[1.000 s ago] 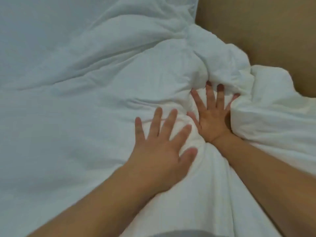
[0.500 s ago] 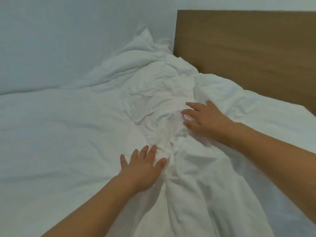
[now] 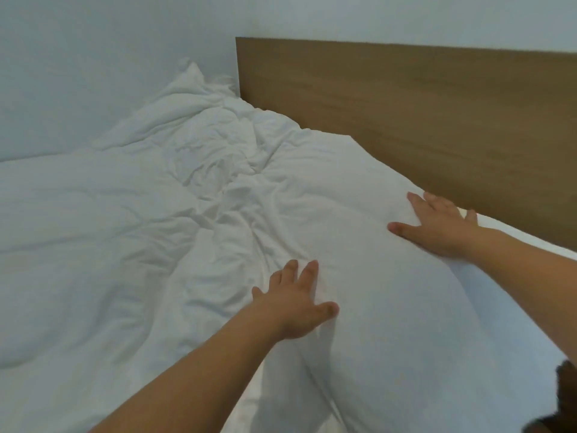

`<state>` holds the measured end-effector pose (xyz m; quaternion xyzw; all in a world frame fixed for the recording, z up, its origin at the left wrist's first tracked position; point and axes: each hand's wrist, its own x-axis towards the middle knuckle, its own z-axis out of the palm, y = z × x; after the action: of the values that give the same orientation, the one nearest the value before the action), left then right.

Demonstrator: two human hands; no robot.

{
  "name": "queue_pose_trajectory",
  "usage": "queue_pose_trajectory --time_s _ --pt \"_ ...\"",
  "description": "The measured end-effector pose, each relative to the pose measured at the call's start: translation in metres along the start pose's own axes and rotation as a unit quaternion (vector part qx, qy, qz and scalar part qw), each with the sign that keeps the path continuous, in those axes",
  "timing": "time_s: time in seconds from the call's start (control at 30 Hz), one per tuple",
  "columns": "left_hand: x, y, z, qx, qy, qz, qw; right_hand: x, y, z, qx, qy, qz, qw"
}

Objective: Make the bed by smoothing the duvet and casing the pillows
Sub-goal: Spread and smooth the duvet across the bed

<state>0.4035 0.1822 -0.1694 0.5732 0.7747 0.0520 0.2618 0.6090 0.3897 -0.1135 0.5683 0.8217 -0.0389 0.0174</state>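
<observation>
Fingers [image 3: 304,270] of the left hand [image 3: 295,304] lie straight and slightly spread, flat on the white duvet [image 3: 131,232] at lower centre of the frame, holding nothing; the palm presses down where a ridge of creases meets a smoother mound. At right of centre the right hand [image 3: 437,229] is likewise spread flat, thumb out to the left, resting on the top edge of the same mound just in front of the wooden headboard [image 3: 406,114]. It grips nothing either.

Flat palms make sense here: the job looks like pushing trapped bulk and wrinkles outward rather than lifting cloth, and two hands set apart can stretch the stretch of fabric between them. The duvet fills the frame from the left edge to the headboard, and is bunched into a crumpled peak in the upper left corner against the wall [image 3: 93,57]. Deep folds run through the middle, so the smoothing appears only partly done. No separate pillow or pillowcase can be told apart; the mound under the hands may hide one.
</observation>
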Motion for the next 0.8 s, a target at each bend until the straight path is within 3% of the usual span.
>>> queue_pose_trajectory --time_s 0.17,0.27,0.4,0.5,0.63,0.73,0.8 --pt "-0.069 0.064 0.057 0.007 0.055 0.029 0.998 -0.049 0.067 -0.015 0.201 -0.050 0.050 0.977" --pt "-0.088 0.112 0.067 -0.010 0.055 0.033 0.998 -0.063 0.090 -0.018 0.207 -0.104 0.074 0.970" --pt "-0.072 0.172 0.087 0.047 0.080 0.050 0.994 -0.070 0.124 -0.023 0.256 -0.152 0.135 0.945" --pt "-0.053 0.202 0.108 0.102 0.116 0.051 0.987 -0.076 0.146 -0.023 0.257 -0.183 0.118 0.941" --pt "-0.038 0.215 0.126 0.135 0.143 -0.014 0.980 -0.075 0.155 -0.026 0.298 -0.179 0.085 0.934" --pt "-0.032 0.215 0.114 0.122 0.223 0.002 0.967 -0.075 0.150 -0.039 0.410 -0.192 0.073 0.889" --pt "-0.029 0.209 0.092 0.041 0.274 -0.008 0.961 -0.075 0.145 -0.043 0.495 -0.166 0.072 0.850"
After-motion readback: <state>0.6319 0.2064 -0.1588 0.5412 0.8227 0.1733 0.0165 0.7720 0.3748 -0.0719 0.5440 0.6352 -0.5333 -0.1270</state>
